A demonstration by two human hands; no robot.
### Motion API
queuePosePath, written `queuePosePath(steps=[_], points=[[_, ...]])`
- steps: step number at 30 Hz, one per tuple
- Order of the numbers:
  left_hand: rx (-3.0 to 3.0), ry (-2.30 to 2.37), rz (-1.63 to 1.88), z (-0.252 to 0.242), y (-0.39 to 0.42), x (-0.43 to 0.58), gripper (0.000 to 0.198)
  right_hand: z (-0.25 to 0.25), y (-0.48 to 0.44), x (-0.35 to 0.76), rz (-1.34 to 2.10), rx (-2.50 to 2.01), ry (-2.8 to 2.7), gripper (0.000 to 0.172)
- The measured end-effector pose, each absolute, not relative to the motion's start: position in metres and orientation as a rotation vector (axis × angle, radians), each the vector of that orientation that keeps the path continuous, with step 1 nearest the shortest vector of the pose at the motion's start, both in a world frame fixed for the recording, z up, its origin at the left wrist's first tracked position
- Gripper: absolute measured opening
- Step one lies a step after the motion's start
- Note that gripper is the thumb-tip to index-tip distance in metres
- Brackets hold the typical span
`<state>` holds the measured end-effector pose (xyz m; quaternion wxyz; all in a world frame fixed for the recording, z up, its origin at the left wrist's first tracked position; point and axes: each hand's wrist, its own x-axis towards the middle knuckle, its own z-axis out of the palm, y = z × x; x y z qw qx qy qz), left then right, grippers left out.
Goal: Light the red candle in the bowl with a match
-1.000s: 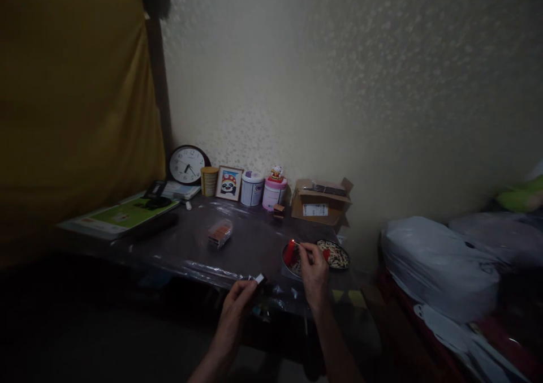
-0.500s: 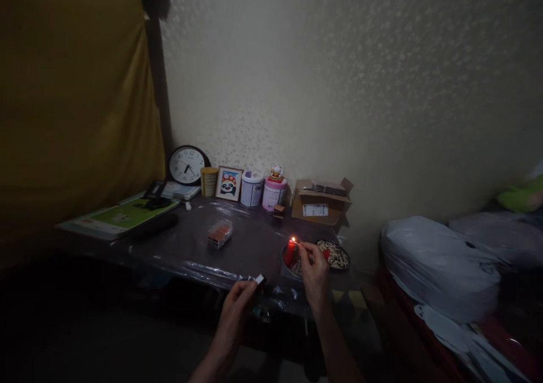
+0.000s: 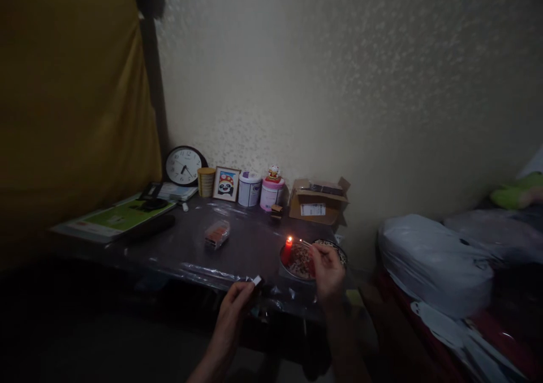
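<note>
A lit red candle (image 3: pixel 287 253) stands upright at the left side of a round dish (image 3: pixel 299 276), whose small brownish contents are too dim to name. To the right of the flame, my right hand (image 3: pixel 330 272) is closed, pinching a matchstick (image 3: pixel 306 243) with a small glow at its tip, apart from the candle. My left hand (image 3: pixel 232 306), at the table's front edge, is closed around a small matchbox (image 3: pixel 257 281), mostly hidden by the fingers. Behind my right hand is a second dish (image 3: pixel 343 254), partly covered, holding small pale pieces.
On the dark plastic-covered table (image 3: pixel 250 241) lies a clear-wrapped pack (image 3: pixel 217 234). Along the wall stand a clock (image 3: pixel 184 166), a framed panda picture (image 3: pixel 226 184), two tins (image 3: pixel 272 195) and an open cardboard box (image 3: pixel 318 205). White bags (image 3: pixel 436 264) are heaped at right.
My right hand has drawn the match away from the candle, to the right. The match's flame has shrunk to a small glow, while the candle burns. My left hand has barely moved.
</note>
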<state>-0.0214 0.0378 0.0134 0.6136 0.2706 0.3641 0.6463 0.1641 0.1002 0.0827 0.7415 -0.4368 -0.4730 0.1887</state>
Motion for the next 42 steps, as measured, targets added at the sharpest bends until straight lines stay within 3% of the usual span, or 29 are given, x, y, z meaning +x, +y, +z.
queuePosePath(steps=[6, 10, 15, 20, 33, 42], points=[[0.631, 0.821, 1.464, 0.018, 0.033, -0.022, 0.024, 0.106, 0.084, 0.231, 0.528, -0.914, -1.034, 0.031], [0.612, 0.836, 1.449, 0.014, 0.035, -0.022, 0.027, 0.083, 0.090, 0.283, 0.189, -1.308, -1.024, 0.037], [0.572, 0.872, 1.434, 0.000, 0.044, -0.022, 0.033, 0.050, 0.102, 0.319, 0.034, -1.478, -0.922, 0.040], [0.589, 0.873, 1.411, -0.003, 0.043, -0.021, 0.030, 0.030, 0.113, 0.330, -0.013, -1.549, -0.973, 0.044], [0.521, 0.951, 1.335, -0.004, 0.044, -0.018, 0.035, 0.027, 0.169, 0.329, -0.190, -1.652, -1.224, 0.026], [0.499, 0.910, 1.283, -0.008, 0.043, -0.022, 0.034, 0.037, 0.138, 0.324, -0.269, -1.578, -1.285, 0.033]])
